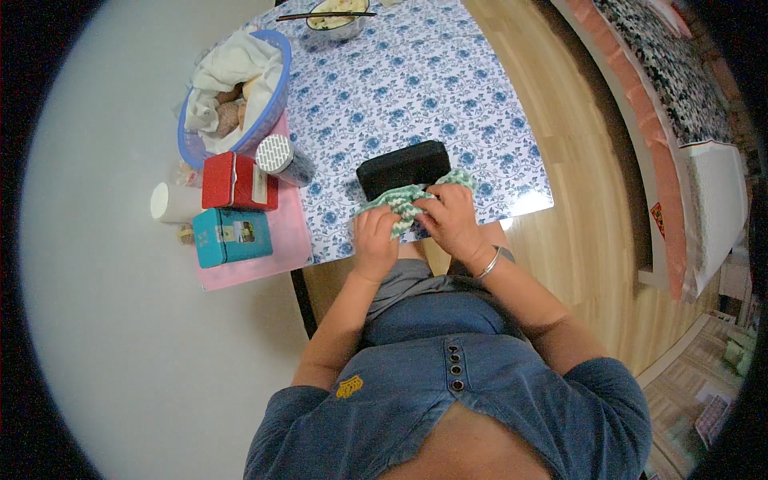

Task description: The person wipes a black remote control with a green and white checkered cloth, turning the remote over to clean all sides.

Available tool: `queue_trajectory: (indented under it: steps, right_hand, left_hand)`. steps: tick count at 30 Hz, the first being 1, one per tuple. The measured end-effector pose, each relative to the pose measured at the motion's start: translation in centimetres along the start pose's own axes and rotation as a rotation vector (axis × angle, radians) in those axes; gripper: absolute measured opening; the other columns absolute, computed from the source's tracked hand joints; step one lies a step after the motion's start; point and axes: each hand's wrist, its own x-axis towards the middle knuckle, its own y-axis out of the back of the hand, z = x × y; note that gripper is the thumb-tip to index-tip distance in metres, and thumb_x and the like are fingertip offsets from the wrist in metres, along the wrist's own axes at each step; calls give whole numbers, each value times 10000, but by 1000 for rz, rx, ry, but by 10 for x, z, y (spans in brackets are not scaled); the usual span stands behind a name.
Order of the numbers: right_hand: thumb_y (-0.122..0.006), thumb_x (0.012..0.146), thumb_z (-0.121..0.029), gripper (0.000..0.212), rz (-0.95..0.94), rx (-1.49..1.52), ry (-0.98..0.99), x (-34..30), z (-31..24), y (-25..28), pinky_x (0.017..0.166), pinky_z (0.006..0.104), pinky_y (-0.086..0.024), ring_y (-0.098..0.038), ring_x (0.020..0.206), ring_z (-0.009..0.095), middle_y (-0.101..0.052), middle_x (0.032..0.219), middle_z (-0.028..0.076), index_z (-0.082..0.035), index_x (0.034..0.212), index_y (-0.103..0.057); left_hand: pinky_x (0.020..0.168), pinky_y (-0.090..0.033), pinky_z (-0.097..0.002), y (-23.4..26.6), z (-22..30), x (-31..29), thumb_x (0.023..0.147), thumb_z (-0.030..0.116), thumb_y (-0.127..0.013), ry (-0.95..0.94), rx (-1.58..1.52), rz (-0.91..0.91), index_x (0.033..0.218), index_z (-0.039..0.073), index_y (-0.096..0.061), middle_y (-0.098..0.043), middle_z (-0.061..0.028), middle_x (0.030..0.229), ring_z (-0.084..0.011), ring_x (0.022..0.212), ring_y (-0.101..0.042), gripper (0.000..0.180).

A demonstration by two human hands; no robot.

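A green and white patterned cloth (404, 198) lies bunched at the table's near edge, with both hands on it. My left hand (376, 234) grips its left part, fingers curled into the folds. Around its middle and right part, my right hand (452, 218) pinches the fabric, a silver bangle on the wrist. Just beyond the cloth rests a black oblong case (404, 168), its near side partly covered by the cloth. The fingertips are partly hidden in the folds.
A blue and white floral tablecloth (400, 96) covers the table. At left are a teal tin (232, 238), a red tin (230, 182), a lidded jar (284, 160), a white cup (176, 202) and a blue basket (276, 96). A bowl with chopsticks (336, 24) stands at the back.
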Motion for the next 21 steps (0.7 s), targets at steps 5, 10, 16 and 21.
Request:
queue_trajectory:
  steps: [5, 10, 16, 21]
  right_hand:
    - [-667, 739, -225, 177, -30, 556, -184, 12, 12, 5, 738, 367, -392, -508, 841, 261, -540, 875, 81, -76, 831, -646]
    - [-669, 741, -249, 192, -109, 620, -237, 13, -1, 36, 769, 362, -381, -506, 887, 246, -553, 907, 71, -90, 847, -662]
    - [-671, 721, -269, 373, -189, 60, -83, -4, 0, 24, 861, 406, -319, -466, 1013, 250, -529, 1060, 56, -184, 1075, -590]
    - [-692, 684, -201, 353, -162, 75, -65, -3, 3, 12, 833, 403, -343, -488, 980, 263, -530, 1025, 58, -162, 1016, -578]
  left_hand:
    - [774, -403, -398, 3, 6, -4, 604, -32, -588, 128, -98, 177, 870, 39, -549, -552, -121, 931, -316, 866, -513, 278]
    - [814, -388, -421, 33, 10, 4, 652, 44, -614, -157, 28, 35, 888, 23, -552, -564, -132, 1010, -325, 945, -512, 244]
    - [876, -342, -423, 38, 18, 7, 731, 151, -642, -6, 81, -281, 916, 6, -554, -549, -123, 1072, -308, 1006, -490, 251]
    - [829, -366, -429, 29, 7, 8, 712, 155, -670, 25, 48, -226, 933, 32, -549, -547, -121, 1048, -318, 968, -496, 280]
